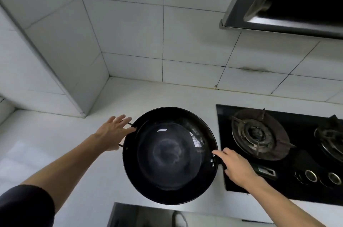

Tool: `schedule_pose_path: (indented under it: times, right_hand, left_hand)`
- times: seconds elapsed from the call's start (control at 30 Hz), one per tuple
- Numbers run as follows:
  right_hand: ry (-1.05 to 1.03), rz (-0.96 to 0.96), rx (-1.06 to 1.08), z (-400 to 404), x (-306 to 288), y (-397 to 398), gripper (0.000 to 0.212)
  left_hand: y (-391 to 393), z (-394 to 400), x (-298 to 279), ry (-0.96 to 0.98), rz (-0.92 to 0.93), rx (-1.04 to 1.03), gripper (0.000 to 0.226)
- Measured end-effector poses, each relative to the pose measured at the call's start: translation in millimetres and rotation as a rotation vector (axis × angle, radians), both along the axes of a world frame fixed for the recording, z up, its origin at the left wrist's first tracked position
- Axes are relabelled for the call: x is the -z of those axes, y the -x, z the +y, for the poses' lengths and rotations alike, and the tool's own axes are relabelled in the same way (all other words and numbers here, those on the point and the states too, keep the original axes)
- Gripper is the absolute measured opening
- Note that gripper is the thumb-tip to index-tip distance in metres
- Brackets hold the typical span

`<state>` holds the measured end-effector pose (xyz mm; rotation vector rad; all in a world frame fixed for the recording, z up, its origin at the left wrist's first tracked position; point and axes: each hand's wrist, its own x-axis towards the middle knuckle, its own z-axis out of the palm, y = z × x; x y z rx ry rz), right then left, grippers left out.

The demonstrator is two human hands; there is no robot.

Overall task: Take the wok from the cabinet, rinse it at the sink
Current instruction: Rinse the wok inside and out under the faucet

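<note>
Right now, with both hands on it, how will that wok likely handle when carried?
The wok looks like dark rigid metal, so probably stiff and fairly heavy. Its wide bowl, with the right hand gripping the long handle and the left hand at the small loop, suggests it could tip if one side lets go. The glossy inside may be slippery.
</note>
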<state>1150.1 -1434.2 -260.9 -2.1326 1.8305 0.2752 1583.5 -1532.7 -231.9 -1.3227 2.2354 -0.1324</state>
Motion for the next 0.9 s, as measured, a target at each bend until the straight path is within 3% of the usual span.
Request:
schedule_pose_path:
  times: [0.23,0.43,0.67,0.9]
  right_hand:
    - [0.025,0.018,-0.028,-5.0,2.0,2.1,0.063]
    - [0.021,0.017,-0.105,-22.4,-2.4,4.3,0.069]
    - [0.092,-0.032,-0.336,-66.6,-11.7,-22.8,0.078]
    - [0.129,-0.119,-0.722,-112.4,-6.6,-93.3,0.077]
  left_hand:
    - [1.1,-17.9,5.4,-0.057,0.005,0.103,0.084]
    - [-0.9,-2.2,-1.6,-0.126,-0.003,0.043,0.085]
    - [-31.1,66.7,-32.8,-0.127,0.037,-0.224,0.082]
    - [-57.2,188.5,-60.2,-0.088,0.025,-0.575,0.083]
